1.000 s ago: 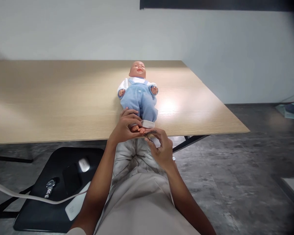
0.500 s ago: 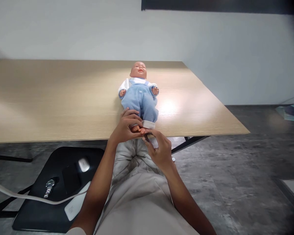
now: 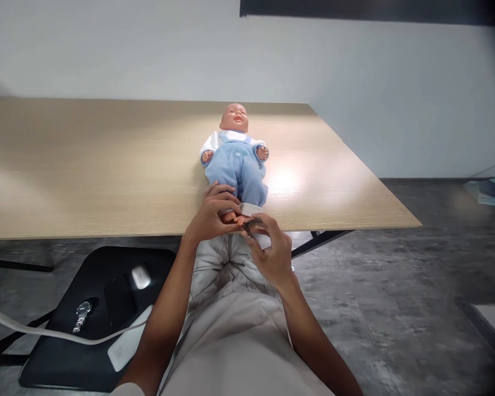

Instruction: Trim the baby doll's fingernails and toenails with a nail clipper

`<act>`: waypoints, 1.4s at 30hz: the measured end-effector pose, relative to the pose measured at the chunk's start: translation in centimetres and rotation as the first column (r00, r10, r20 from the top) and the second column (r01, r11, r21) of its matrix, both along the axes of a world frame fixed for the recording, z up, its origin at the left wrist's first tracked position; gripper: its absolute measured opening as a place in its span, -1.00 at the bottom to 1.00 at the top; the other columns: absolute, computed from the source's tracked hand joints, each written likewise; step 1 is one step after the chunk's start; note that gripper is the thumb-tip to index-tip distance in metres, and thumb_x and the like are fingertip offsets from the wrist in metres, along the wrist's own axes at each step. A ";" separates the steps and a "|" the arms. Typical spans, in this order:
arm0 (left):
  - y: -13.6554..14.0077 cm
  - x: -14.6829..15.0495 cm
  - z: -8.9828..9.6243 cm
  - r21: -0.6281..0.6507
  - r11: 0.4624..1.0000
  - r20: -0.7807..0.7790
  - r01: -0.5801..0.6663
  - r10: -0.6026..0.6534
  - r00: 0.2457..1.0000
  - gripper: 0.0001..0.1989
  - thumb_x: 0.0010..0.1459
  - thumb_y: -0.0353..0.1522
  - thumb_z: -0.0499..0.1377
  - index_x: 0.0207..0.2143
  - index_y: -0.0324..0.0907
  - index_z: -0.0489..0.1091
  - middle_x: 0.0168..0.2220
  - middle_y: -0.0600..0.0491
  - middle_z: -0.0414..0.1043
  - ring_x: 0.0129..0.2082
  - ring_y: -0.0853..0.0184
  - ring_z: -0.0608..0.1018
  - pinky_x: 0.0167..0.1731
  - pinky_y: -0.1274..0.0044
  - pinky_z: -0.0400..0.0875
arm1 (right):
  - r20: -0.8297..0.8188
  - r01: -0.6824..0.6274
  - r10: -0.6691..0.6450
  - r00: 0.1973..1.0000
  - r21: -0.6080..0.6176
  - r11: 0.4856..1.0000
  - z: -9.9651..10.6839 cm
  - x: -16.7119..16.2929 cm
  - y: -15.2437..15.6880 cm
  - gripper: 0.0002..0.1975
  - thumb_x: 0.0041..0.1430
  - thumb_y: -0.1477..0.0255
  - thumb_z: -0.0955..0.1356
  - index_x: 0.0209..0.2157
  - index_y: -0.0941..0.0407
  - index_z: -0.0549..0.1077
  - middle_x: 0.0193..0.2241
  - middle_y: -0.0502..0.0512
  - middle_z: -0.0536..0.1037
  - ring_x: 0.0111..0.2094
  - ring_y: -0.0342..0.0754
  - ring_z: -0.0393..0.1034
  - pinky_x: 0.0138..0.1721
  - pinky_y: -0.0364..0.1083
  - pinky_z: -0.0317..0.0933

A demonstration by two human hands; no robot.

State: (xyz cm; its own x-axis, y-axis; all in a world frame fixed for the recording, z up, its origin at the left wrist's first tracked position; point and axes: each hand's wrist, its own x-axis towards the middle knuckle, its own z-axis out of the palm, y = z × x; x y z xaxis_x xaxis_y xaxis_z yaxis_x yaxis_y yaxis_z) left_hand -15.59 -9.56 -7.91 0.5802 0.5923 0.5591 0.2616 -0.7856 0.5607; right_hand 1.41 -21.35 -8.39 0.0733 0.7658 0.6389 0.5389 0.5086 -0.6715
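Note:
A baby doll (image 3: 236, 157) in light blue overalls and a white shirt lies on its back, head away from me, feet at the table's near edge. My left hand (image 3: 209, 214) wraps round the doll's lower legs and feet, fingers over the trouser leg. Between the thumb and fingers of my right hand (image 3: 272, 247) is a small dark nail clipper (image 3: 249, 226), its two arms spread in a V. Its tip is at the toes of the doll's foot (image 3: 240, 220) on the right; whether it touches them is too small to tell.
The wooden table (image 3: 107, 165) stands against a pale wall. Below left, a black chair (image 3: 66, 363) bears a wristwatch (image 3: 82, 314), a white case (image 3: 141, 276), a dark flat object (image 3: 119, 301) and a white power bank (image 3: 126, 346) with a cable (image 3: 66, 336).
The arms of the nail clipper show further apart, and my right fingers have loosened slightly. My left hand and the doll keep their places.

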 end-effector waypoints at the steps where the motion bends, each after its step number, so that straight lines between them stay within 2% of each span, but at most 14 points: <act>1: 0.0 0.0 0.0 -0.001 1.000 -0.001 -0.001 0.001 1.000 -0.74 0.02 -0.17 0.47 -0.36 -0.11 0.55 -0.20 0.02 0.63 0.17 0.07 0.46 0.39 0.12 -0.08 | -0.004 0.000 0.000 1.000 -0.001 1.000 0.0 0.0 0.0 -0.68 0.34 0.43 0.39 0.10 -0.01 0.36 -0.12 0.03 0.64 -0.20 -0.02 0.61 -0.11 -0.03 0.54; 8: 0.1 0.0 0.0 -0.003 1.000 -0.004 0.000 0.000 1.000 -0.75 0.02 -0.18 0.47 -0.36 -0.10 0.55 -0.19 0.02 0.63 0.18 0.08 0.46 0.40 0.13 -0.08 | -0.011 0.021 -0.021 1.000 -0.018 1.000 0.0 -0.1 -0.1 -0.67 0.33 0.42 0.40 0.09 -0.01 0.37 -0.14 0.02 0.65 -0.16 -0.02 0.61 -0.14 -0.06 0.54; 15: 0.1 0.1 0.0 -0.010 1.000 -0.011 -0.009 0.009 1.000 -0.76 0.01 -0.19 0.47 -0.38 -0.09 0.54 -0.20 0.03 0.63 0.17 0.08 0.46 0.41 0.13 -0.10 | 0.000 0.073 -0.073 0.997 -0.019 0.997 0.1 -0.4 0.1 -0.84 0.40 0.39 0.35 -0.01 0.02 0.39 -0.19 0.04 0.66 -0.19 -0.02 0.61 -0.17 -0.05 0.51; 22: 0.0 0.0 0.0 -0.024 1.000 -0.011 -0.008 0.008 1.000 -0.75 0.01 -0.20 0.48 -0.36 -0.10 0.55 -0.21 0.04 0.63 0.16 0.09 0.47 0.40 0.13 -0.06 | 0.053 0.061 -0.061 0.997 -0.003 0.998 0.0 -0.4 0.4 -0.77 0.38 0.35 0.37 0.03 0.01 0.39 -0.18 0.06 0.65 -0.20 0.00 0.59 -0.22 -0.06 0.50; 27: -0.1 0.0 0.2 -0.040 0.999 -0.019 -0.015 0.014 1.000 -0.72 0.00 -0.14 0.48 -0.35 -0.09 0.55 -0.20 0.02 0.64 0.17 0.08 0.46 0.41 0.12 -0.06 | 0.115 0.079 -0.078 0.990 -0.001 0.997 0.1 -0.4 0.6 -0.82 0.40 0.34 0.35 0.00 0.03 0.41 -0.22 0.08 0.64 -0.23 0.02 0.57 -0.25 -0.04 0.47; 32: 0.0 0.0 0.1 -0.044 0.999 -0.026 -0.017 0.015 1.000 -0.75 -0.01 -0.20 0.48 -0.36 -0.09 0.55 -0.19 0.04 0.64 0.18 0.09 0.45 0.41 0.13 -0.07 | 0.152 0.102 -0.102 0.983 0.012 0.995 0.2 -0.5 0.6 -0.77 0.38 0.34 0.36 0.04 0.03 0.39 -0.21 0.08 0.64 -0.27 0.02 0.56 -0.27 -0.04 0.44; 42: 0.1 -0.1 0.0 -0.044 0.999 -0.014 0.001 -0.002 1.000 -0.70 0.00 -0.12 0.46 -0.33 -0.08 0.56 -0.17 0.02 0.63 0.19 0.08 0.45 0.42 0.13 -0.11 | 0.245 0.083 -0.079 0.966 -0.002 0.997 1.7 -0.7 1.2 -0.80 0.41 0.32 0.34 0.02 0.04 0.40 -0.31 0.05 0.59 -0.34 0.00 0.52 -0.30 -0.06 0.38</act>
State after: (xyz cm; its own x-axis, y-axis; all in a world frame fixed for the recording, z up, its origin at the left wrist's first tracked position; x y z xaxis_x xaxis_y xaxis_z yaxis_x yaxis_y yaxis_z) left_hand -15.67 -9.50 -7.90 0.5887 0.6152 0.5243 0.2682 -0.7605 0.5913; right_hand 0.76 -20.18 -6.66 -0.0221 0.7717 0.6356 0.7267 0.4490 -0.5199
